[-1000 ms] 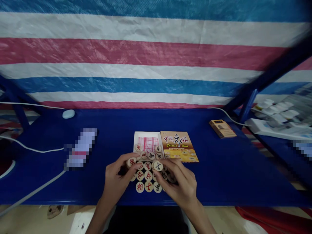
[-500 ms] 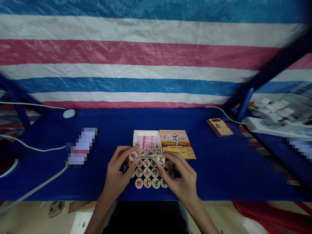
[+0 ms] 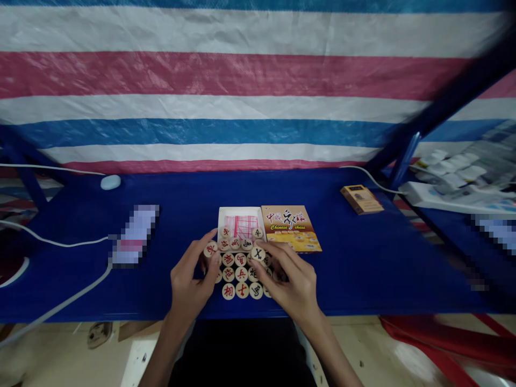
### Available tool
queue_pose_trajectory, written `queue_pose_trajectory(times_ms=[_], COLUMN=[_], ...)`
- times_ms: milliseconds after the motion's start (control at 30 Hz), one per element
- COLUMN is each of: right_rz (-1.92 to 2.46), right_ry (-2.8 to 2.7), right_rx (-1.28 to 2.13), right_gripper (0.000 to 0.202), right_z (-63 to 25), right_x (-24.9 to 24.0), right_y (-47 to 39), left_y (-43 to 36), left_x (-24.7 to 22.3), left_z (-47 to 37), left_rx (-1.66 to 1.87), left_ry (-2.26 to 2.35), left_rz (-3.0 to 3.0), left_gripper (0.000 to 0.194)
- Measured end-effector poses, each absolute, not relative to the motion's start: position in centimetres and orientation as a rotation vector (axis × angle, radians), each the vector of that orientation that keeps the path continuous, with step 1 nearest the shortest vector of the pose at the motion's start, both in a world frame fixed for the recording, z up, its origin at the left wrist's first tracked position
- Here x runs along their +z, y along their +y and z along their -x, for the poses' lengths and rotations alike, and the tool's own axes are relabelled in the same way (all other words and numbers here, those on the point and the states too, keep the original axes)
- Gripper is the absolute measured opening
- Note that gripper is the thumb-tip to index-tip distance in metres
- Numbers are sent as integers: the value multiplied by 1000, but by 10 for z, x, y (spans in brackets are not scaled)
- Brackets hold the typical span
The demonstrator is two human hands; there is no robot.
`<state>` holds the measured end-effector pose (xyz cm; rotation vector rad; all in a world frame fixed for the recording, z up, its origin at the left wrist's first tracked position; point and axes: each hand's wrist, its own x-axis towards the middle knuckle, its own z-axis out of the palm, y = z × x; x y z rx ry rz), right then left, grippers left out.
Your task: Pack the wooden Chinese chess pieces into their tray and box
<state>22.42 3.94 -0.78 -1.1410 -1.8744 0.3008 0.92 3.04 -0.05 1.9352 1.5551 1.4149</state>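
Note:
My left hand (image 3: 192, 277) pinches a round wooden Chinese chess piece with a red character (image 3: 210, 249) between thumb and fingers. A piece with a black character (image 3: 258, 253) is held the same way in my right hand (image 3: 291, 277). Below and between the hands, more pieces lie face up in rows on the table, red ones such as this one (image 3: 228, 291) to the left and black ones such as this one (image 3: 256, 291) to the right. My fingers hide some of them. Just beyond sits an open white box (image 3: 221, 216) with several pieces inside over a red-lined sheet.
The printed Chinese chess lid (image 3: 291, 226) lies right of the box on the blue table (image 3: 355, 263). A phone (image 3: 136, 234) with a cable is at left, near a white rounded object (image 3: 110, 182). A small brown box (image 3: 362, 199) and a power strip (image 3: 439, 198) are at right.
Both hands have shifted slightly left with their pieces, the left piece moving out toward the box's left side. The whole view has tilted down a little, so the scene sits higher.

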Motion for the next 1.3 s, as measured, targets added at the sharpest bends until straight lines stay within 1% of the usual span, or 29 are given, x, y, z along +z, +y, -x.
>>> queue_pose_trajectory(times_ms=[167,300,433,567,700,767,933,1167,1300], right_rz=[1084,1030,975,945,957,960,979,1009,1010], right_ry=[-1896,-1904,-1930,-1948,-1933,-1933,-1925,-1925,-1919], right_rx=[298,338,364,337,335,331,317,329,331], right_gripper=[43,39,42,47,46,46,45,43,43], right_z=[-222,-223,-224,-225,-224,-224,-223,-224,-222], right_x=[-6,-6,-8,-9,-10,-10,-10,-10,-10], right_y=[41,42,41,41,41,42,42,43,44], left_y=[34,35,35,36,37,36,35,33,32], left_x=[0,-2,-6,-8,-10,-10,-4,-13,-16], left_z=[-9,-14,-19,-19,-18,-18,-20,-18,-17], left_rx=[1387,1335,1312,1299,1316,1342,1376,1411,1451], left_ry=[1446,1327,1199,1194,1245,1279,1339,1502,1475], left_rz=[-2004,-2065,-2159,-2172,-2101,-2063,-2016,-1879,-1805], left_gripper=[34,43,48,51,53,51,38,38,32])
